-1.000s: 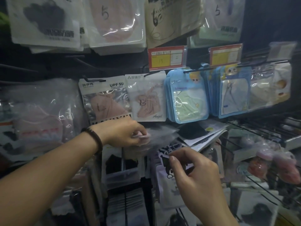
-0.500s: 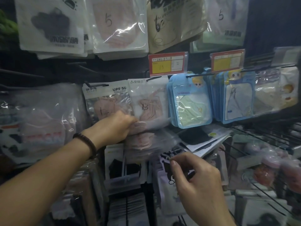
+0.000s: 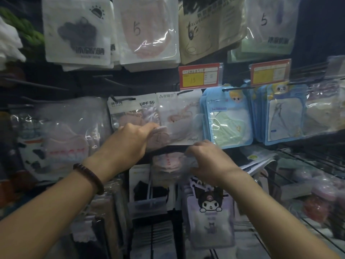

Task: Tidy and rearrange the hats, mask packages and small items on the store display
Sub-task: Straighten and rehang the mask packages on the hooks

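A clear plastic package with a pink mask (image 3: 169,166) hangs between my two hands in front of the display's middle row. My left hand (image 3: 130,141), a dark bead bracelet on its wrist, grips the package's upper left part, where a pink mask edge shows. My right hand (image 3: 207,159) pinches its right side. Just behind hang a UPF 50 mask package (image 3: 133,113) and a white package with a pink mask (image 3: 179,116). Blue mask packages (image 3: 226,120) hang to the right.
Larger mask packages (image 3: 149,30) hang on the top row above two red and yellow price tags (image 3: 198,76). A cartoon-character package (image 3: 210,208) and a black-mask package (image 3: 149,191) hang below my hands. Wire hooks (image 3: 306,161) stick out at the right. Clear bags (image 3: 61,135) hang at the left.
Both hands rose with the clear pink-mask package. My right hand left the lower cartoon package and took hold of the clear package's right side. The view tilted upward.
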Motion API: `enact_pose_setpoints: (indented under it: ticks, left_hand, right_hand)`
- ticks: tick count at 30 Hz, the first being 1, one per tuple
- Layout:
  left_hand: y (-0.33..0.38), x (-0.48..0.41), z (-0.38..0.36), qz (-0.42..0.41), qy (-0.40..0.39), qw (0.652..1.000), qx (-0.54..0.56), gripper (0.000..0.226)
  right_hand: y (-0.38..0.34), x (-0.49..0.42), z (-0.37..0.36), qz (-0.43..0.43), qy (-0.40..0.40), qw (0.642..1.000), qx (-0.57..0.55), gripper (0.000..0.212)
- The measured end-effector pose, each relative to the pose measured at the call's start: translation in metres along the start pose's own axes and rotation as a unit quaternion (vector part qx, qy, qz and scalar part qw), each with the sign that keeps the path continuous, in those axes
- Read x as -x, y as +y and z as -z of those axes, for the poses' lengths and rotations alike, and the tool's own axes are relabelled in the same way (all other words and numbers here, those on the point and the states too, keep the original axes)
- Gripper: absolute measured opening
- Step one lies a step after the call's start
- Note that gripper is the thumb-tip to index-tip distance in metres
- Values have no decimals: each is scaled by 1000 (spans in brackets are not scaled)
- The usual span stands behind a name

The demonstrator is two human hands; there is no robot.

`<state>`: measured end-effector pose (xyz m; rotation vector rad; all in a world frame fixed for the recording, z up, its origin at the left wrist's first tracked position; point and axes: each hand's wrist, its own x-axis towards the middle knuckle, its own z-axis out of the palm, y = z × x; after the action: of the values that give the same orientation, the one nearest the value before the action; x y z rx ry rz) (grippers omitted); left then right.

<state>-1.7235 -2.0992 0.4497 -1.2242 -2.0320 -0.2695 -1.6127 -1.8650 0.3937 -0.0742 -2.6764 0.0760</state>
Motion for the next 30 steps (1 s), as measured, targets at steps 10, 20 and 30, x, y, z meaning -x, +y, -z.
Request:
enact_pose_setpoints:
  ticks: [10,20,30]
  left_hand:
    - [7,14,9,70,-18,997,36,27]
    - [17,22,14,149,39,979,131,25]
    - [24,53,59,205,18,925,318,29]
  right_hand:
    - [2,-16,-1,45,-87,994,55,27]
    - [9,-2,7,130,379,916,9,26]
    - [-35,-17,18,159,492,856,12,16]
